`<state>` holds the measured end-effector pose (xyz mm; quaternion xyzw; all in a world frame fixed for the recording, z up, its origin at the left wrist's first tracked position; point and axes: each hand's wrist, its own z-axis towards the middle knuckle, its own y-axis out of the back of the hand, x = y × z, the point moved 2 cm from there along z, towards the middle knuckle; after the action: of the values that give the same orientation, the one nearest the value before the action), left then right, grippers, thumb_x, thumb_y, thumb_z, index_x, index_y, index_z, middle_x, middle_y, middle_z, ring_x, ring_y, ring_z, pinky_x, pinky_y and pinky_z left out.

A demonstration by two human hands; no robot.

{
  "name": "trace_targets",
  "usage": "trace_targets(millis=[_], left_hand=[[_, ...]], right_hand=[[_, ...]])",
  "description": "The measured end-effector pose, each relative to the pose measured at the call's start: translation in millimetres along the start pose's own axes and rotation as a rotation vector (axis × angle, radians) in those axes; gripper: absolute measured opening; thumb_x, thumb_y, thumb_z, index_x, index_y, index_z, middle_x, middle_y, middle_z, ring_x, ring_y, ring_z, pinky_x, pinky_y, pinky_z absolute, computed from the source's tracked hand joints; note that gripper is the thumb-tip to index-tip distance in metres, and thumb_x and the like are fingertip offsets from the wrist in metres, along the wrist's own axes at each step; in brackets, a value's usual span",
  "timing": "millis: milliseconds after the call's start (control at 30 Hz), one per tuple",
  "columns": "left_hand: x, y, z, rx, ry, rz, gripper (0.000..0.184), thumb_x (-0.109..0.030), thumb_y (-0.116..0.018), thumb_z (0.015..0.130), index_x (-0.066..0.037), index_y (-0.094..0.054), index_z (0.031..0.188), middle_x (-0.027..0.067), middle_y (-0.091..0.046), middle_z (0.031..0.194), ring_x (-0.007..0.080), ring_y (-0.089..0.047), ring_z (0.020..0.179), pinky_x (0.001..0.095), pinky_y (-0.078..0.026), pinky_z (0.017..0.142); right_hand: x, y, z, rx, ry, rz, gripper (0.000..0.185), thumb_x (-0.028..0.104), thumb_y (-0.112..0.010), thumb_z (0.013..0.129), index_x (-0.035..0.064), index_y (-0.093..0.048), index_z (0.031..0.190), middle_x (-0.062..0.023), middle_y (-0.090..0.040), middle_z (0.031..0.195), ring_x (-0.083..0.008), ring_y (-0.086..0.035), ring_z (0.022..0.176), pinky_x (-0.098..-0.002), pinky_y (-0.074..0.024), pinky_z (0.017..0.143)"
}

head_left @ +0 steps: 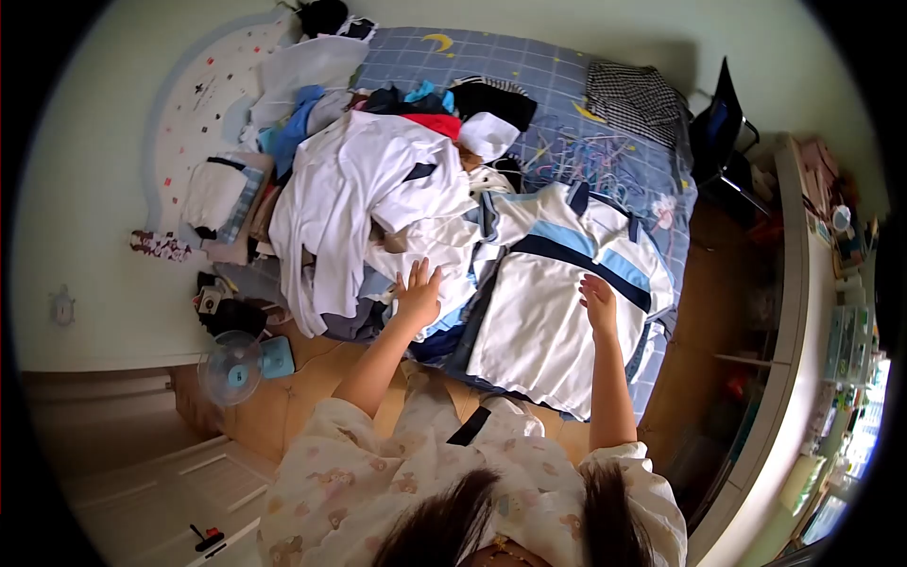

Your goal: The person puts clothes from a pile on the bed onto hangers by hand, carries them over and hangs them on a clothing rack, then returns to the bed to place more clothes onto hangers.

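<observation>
A white polo shirt (pixel 539 321) with light blue and navy chest stripes lies spread flat at the bed's near edge, its collar pointing away from me. Over its right half hovers my right hand (pixel 599 304), fingers partly stretched and holding nothing; whether it touches the cloth I cannot tell. My left hand (pixel 417 294) is spread out over the near side of a clothes pile, beside the shirt's left edge. On top of that pile lies a crumpled white long-sleeved shirt (pixel 340 189). Other garments under it are partly hidden.
Behind the shirt, a tangle of clothes hangers (pixel 586 161) lies on the blue checked bed (pixel 529 47). A checkered folded cloth (pixel 635 99) sits at the back right, near a black chair (pixel 726 142). A fan (pixel 231 369) stands on the floor at left, and a long cabinet (pixel 789 312) lines the right.
</observation>
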<state>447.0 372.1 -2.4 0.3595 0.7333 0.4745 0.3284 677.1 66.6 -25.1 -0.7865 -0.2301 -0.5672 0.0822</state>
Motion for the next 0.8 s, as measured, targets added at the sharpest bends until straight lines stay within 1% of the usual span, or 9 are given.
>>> trace_targets(millis=[67,100,200,300,500,533,633,767,800], left_hand=[[38,6,-9,0.002,0.084,-0.033,0.069,-0.017,-0.060,0.078,-0.014,-0.035,0.142,0.0140,-0.019,0.152,0.0310,-0.015,0.142,0.0602,-0.010,0.110],[59,9,-11,-0.047,0.108,-0.039,0.069,-0.018,-0.060,0.078,-0.014,-0.035,0.142,0.0141,-0.021,0.152,0.0316,-0.016,0.142,0.0608,-0.012,0.110],[120,26,-8,-0.064,0.190,-0.121,0.070,-0.020,-0.062,0.078,-0.013,-0.035,0.142,0.0149,-0.026,0.149,0.0327,-0.022,0.139,0.0608,-0.016,0.109],[192,26,21,-0.105,0.218,-0.135,0.071,-0.020,-0.064,0.077,-0.014,-0.034,0.141,0.0143,-0.028,0.148,0.0334,-0.025,0.138,0.0593,-0.020,0.108],[318,48,88,-0.296,0.109,-0.221,0.070,-0.017,-0.065,0.074,-0.009,-0.038,0.138,0.0200,-0.038,0.140,0.0357,-0.035,0.130,0.0529,-0.029,0.105],[337,49,99,-0.365,0.084,-0.207,0.068,-0.016,-0.065,0.074,-0.008,-0.039,0.136,0.0218,-0.042,0.136,0.0369,-0.039,0.126,0.0490,-0.032,0.104],[390,60,140,-0.469,0.040,-0.300,0.067,-0.015,-0.065,0.075,-0.007,-0.039,0.136,0.0231,-0.042,0.135,0.0384,-0.041,0.124,0.0459,-0.035,0.103],[444,76,206,-0.577,0.114,-0.366,0.063,-0.013,-0.064,0.077,-0.002,-0.038,0.134,0.0245,-0.042,0.134,0.0398,-0.044,0.121,0.0440,-0.038,0.101],[456,77,220,-0.584,0.111,-0.397,0.058,-0.016,-0.060,0.082,0.001,-0.038,0.133,0.0241,-0.044,0.133,0.0393,-0.046,0.120,0.0434,-0.039,0.100]], right_hand=[[4,-26,-2,0.040,-0.034,-0.020,0.026,0.012,-0.051,0.092,0.0045,-0.060,0.115,-0.0074,-0.065,0.106,-0.0173,-0.063,0.095,-0.0299,-0.0496,0.078],[8,-40,-4,0.062,-0.052,-0.015,0.025,0.012,-0.050,0.092,0.0039,-0.060,0.114,-0.0073,-0.065,0.105,-0.0173,-0.063,0.094,-0.0298,-0.0495,0.078],[19,-84,-14,0.092,-0.095,0.000,0.026,0.013,-0.049,0.093,0.0035,-0.060,0.114,-0.0075,-0.066,0.103,-0.0176,-0.064,0.092,-0.0298,-0.0488,0.078],[8,-123,-26,0.065,-0.117,0.035,0.025,0.014,-0.049,0.093,0.0044,-0.060,0.113,-0.0076,-0.066,0.101,-0.0179,-0.065,0.091,-0.0294,-0.0485,0.077],[-19,-209,-63,-0.058,-0.300,0.035,0.024,0.014,-0.049,0.093,0.0050,-0.061,0.112,-0.0077,-0.067,0.099,-0.0181,-0.066,0.088,-0.0282,-0.0503,0.073],[-18,-224,-66,-0.053,-0.314,0.032,0.024,0.013,-0.049,0.094,0.0049,-0.060,0.112,-0.0077,-0.067,0.099,-0.0180,-0.066,0.088,-0.0284,-0.0504,0.073],[-8,-268,-65,-0.030,-0.332,0.018,0.024,0.015,-0.049,0.094,0.0053,-0.059,0.113,-0.0075,-0.067,0.099,-0.0173,-0.065,0.088,-0.0288,-0.0504,0.075],[10,-307,-55,-0.009,-0.343,-0.004,0.023,0.016,-0.050,0.094,0.0053,-0.059,0.112,-0.0062,-0.067,0.099,-0.0159,-0.065,0.089,-0.0282,-0.0495,0.076],[12,-312,-51,-0.006,-0.360,-0.012,0.024,0.016,-0.050,0.094,0.0051,-0.059,0.112,-0.0062,-0.067,0.099,-0.0156,-0.065,0.088,-0.0281,-0.0495,0.076]])
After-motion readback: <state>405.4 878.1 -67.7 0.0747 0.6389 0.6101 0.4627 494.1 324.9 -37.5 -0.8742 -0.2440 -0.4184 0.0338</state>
